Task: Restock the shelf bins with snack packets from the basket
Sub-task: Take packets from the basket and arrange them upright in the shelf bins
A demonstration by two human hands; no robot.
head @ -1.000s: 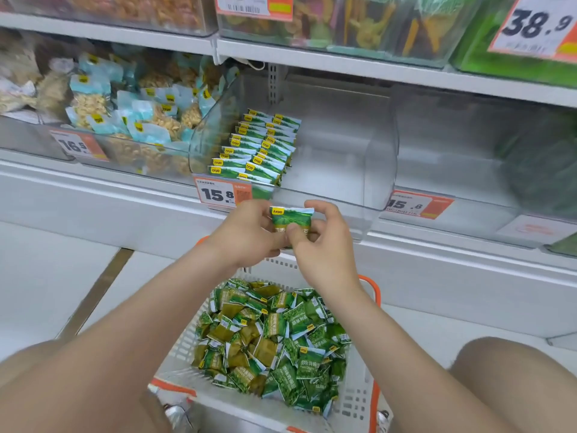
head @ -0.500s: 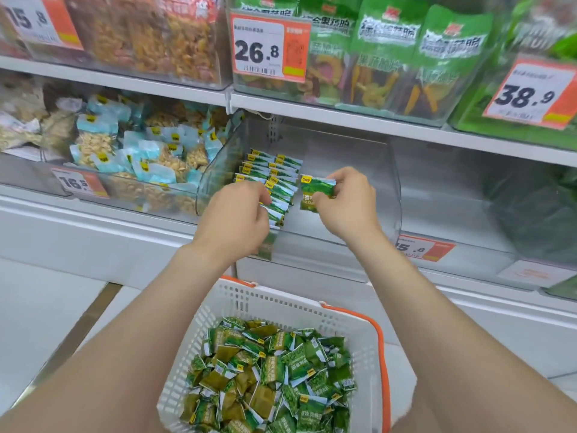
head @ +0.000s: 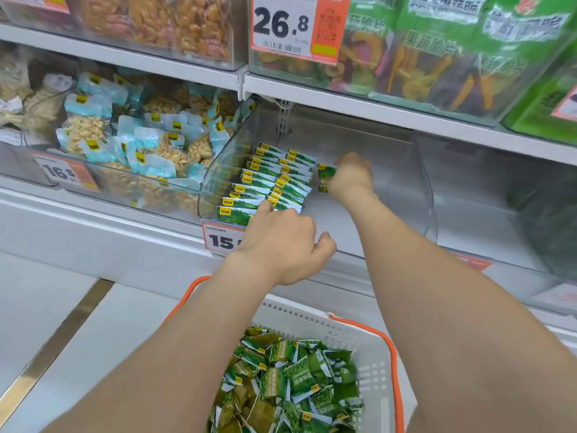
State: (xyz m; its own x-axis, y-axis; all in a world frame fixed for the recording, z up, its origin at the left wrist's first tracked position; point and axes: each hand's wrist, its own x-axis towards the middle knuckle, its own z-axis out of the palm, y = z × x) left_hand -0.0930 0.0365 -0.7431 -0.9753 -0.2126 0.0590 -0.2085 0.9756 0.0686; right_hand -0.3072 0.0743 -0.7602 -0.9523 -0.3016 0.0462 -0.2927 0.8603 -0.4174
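White shop shelving, clear plastic bin [head: 406, 195]. My right hand [head: 351, 176], deep in the bin, pinches one glossy green packet [head: 325, 178] upright beside two neat packet rows [head: 268, 182]. My left hand [head: 281, 245], loosely curled and empty, touches the front row. Below: white perforated basket [head: 368, 354], crinkled packets heaped.

- We see a white lower shelf [head: 103, 210] carrying a row of clear plastic bins.
- The middle bin [head: 406, 170] on this shelf holds two neat rows of green snack packets [head: 271, 182] along its left side; the rest of its floor is bare.
- The bin to its left [head: 131, 182] is heaped with pale blue packets of nuts [head: 150, 151].
- An upper shelf [head: 374, 107] bears bins of dried fruit and green bags of vegetable crisps [head: 437, 48].
- On the pale floor [head: 46, 307] we see a white basket [head: 312, 317] with orange handles, filled with loose green packets [head: 290, 382].
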